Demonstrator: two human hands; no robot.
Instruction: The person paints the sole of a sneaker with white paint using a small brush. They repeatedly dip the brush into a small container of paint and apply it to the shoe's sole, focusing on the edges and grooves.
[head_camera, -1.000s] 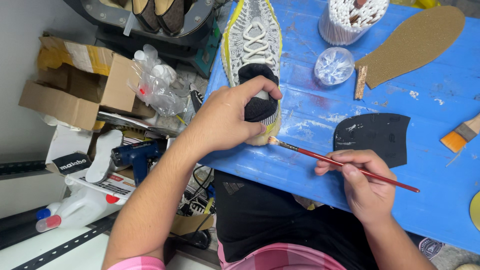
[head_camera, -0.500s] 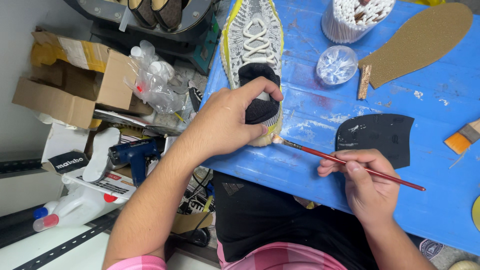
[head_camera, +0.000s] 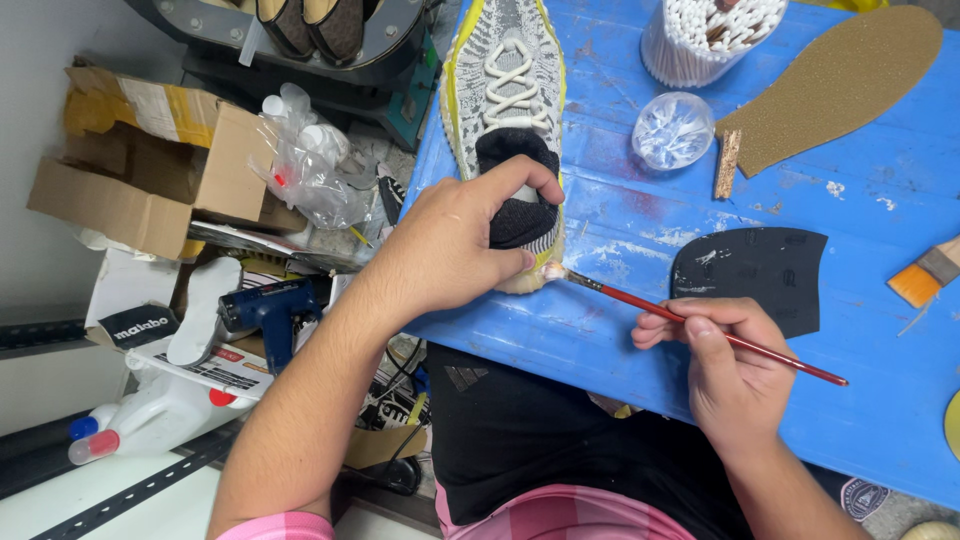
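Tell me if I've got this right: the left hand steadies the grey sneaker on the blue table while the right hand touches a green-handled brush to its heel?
Not quite: the head view shows the brush has a red handle. The rest holds: the left hand steadies the grey sneaker on the blue table, and the right hand puts the brush tip to its heel.

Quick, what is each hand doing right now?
Left hand: closed around the heel of the sneaker.
Right hand: closed on a thin red paintbrush, tip at the sneaker's heel.
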